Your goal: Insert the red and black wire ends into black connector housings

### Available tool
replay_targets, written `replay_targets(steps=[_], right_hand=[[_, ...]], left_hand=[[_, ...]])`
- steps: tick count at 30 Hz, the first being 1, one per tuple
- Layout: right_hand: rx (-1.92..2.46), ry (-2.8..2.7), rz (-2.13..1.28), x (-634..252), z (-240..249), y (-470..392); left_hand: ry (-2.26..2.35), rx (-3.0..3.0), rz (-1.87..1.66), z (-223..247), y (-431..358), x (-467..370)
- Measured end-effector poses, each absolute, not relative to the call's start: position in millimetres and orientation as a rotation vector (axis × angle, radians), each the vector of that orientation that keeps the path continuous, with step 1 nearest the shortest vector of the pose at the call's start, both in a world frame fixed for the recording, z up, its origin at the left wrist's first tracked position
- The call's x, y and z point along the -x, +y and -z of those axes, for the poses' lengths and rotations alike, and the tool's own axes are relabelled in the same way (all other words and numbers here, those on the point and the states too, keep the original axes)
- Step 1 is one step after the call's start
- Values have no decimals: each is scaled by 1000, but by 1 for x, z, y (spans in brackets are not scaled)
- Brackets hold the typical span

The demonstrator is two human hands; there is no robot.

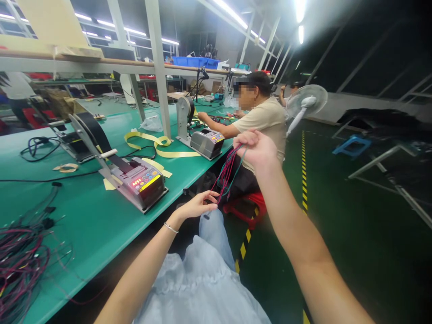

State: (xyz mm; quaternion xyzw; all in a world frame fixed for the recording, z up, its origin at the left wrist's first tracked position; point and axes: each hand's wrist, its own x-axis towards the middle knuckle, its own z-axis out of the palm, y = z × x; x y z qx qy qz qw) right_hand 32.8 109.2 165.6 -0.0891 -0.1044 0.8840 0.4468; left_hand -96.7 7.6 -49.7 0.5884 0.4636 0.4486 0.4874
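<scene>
My right hand [258, 148] is raised out in front of me and closed on the upper end of a bundle of red, green and dark wires [227, 173]. The wires hang down and to the left. Lower down, my left hand [199, 205] pinches the bottom end of the same bundle beside the green workbench's [101, 216] edge, above my lap. A thin bracelet circles my left wrist.
A tape dispenser machine [143, 182] with a lit display sits on the bench near my left hand; a second one [206, 143] stands farther along. A heap of wires [20, 265] lies at bottom left. A seated co-worker [263, 121], a fan [307, 101] and yellow-black floor tape [304, 180] are ahead.
</scene>
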Motion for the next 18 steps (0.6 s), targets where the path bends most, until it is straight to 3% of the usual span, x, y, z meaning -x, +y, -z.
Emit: replay_targets(steps=[8, 18], right_hand=[[260, -323, -2092, -37, -170, 110], [373, -334, -1774, -93, -151, 148]], left_hand=[[1046, -1391, -866, 66, 8, 95], [919, -940, -925, 65, -46, 137]])
